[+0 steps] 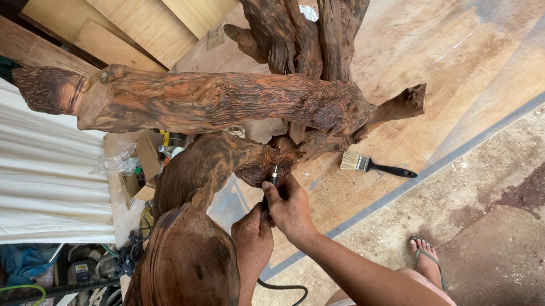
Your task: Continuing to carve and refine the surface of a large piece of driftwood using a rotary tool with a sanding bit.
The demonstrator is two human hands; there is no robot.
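A large gnarled piece of reddish-brown root wood (225, 102) stands on a plywood sheet, with thick branches reaching left, up and toward me. My right hand (289, 206) and my left hand (252, 238) both grip a slim corded rotary tool (273, 177). Its tip touches the wood where a lower branch (211, 168) joins the trunk. A black cable (285, 294) runs from the tool down past my arm.
A paintbrush (374, 166) with a black handle lies on the plywood (420, 48) to the right. Cardboard scraps and plastic (134, 166) sit left of the wood, beside corrugated white sheeting (22, 167). My sandalled foot (428, 260) rests on concrete floor. Boards (135, 9) lean top left.
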